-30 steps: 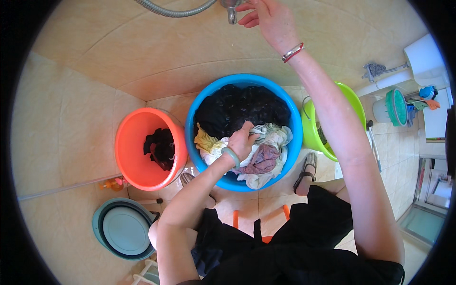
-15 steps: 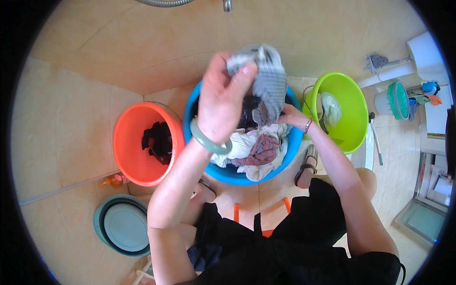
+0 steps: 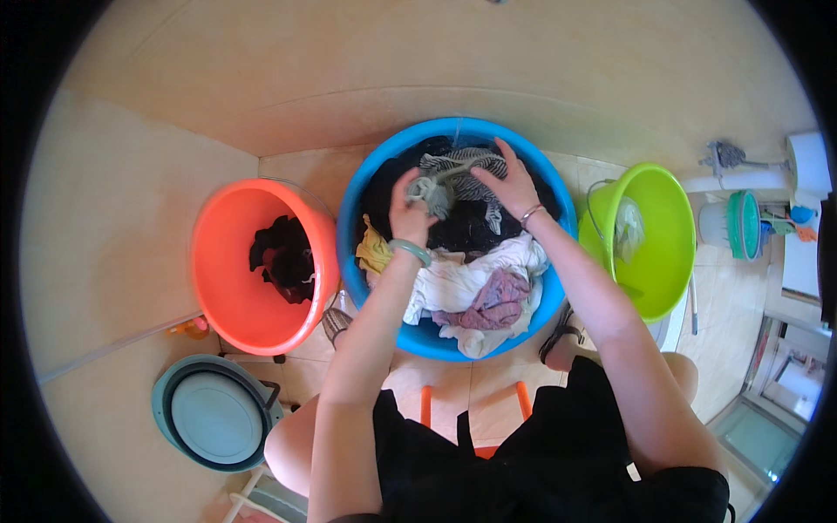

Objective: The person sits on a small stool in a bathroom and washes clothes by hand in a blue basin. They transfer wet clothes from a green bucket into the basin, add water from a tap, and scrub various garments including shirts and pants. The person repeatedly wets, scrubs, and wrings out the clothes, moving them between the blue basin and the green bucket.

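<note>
A big blue tub full of laundry stands between my feet. My left hand, with a pale green bangle at the wrist, closes on a bunched grey-green cloth. My right hand is on the far right side of the tub, fingers apart, its thumb by a grey-and-white striped garment. Dark clothes lie beneath both hands. Nearer me are a white garment, a mauve cloth and a yellow cloth.
Dark clothes lie in an orange bucket on the left. A lime-green bucket with a whitish plastic bag stands right. A grey collapsible basin is lower left. The tiled wall rises behind the tub.
My left hand has come down from above the tub's far side, bringing the grey cloth into it. My right hand has moved up to the far right of the tub, fingers spread.
</note>
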The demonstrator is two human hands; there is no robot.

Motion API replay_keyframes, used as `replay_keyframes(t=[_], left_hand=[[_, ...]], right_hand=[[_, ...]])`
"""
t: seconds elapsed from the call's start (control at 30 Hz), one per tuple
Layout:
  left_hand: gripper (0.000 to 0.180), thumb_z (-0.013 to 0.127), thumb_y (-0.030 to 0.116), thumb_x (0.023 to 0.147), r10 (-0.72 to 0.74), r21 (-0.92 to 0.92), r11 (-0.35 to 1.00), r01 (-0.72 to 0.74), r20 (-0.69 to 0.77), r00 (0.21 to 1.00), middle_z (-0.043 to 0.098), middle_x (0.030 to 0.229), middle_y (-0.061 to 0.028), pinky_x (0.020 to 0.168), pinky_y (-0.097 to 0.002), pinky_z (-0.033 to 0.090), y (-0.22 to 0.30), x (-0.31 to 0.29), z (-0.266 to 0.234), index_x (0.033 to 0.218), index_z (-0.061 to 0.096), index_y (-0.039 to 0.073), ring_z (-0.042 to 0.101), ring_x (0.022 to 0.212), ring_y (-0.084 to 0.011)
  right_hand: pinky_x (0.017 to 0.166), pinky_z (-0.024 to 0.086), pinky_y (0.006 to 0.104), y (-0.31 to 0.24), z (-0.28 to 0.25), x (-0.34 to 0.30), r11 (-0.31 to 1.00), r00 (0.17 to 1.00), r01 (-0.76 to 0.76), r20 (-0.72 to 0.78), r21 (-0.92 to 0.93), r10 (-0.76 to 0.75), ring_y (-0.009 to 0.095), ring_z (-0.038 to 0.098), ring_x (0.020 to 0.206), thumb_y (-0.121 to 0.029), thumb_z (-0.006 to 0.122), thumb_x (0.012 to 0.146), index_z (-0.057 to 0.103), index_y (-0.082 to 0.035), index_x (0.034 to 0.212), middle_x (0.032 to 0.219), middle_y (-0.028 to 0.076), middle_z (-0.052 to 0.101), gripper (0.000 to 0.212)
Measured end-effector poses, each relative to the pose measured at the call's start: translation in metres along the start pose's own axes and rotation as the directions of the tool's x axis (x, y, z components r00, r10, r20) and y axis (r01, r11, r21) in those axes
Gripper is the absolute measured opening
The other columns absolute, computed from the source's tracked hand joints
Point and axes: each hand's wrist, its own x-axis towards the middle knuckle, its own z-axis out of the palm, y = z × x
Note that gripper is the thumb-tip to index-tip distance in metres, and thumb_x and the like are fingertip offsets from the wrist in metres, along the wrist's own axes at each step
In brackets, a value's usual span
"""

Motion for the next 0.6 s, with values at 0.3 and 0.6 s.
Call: replay_keyframes(t=[0.3,0.6], left_hand=[[0.04,0.062,0.013,0.086,0.251,0.78,0.612,-0.129,-0.037,0.967,0.063,0.103,-0.0223,0.088,-0.0394,0.047,-0.096,0.061,-0.018,0.125,0.057,0.011,0.059,0.1,-0.0371],[0.04,0.059,0.019,0.087,0.021,0.613,0.786,0.086,-0.165,0.986,0.062,0.115,-0.0207,0.092,-0.0374,0.045,-0.144,0.084,-0.027,0.121,0.055,0.0,0.058,0.109,-0.0343]], right_hand=[[0.073,0.053,0.0508,0.026,0.095,0.004,0.821,0.959,0.012,0.239,-0.571,0.153,0.04,0.059,0.102,-0.043,0.057,0.088,0.046,-0.014,0.125,0.118,0.018,0.052,0.048],[0.085,0.05,0.0436,0.058,0.12,0.017,0.875,0.848,-0.305,0.311,-0.377,0.43,0.039,0.062,0.1,-0.021,0.058,0.085,0.06,-0.004,0.105,0.104,0.021,0.065,0.027]])
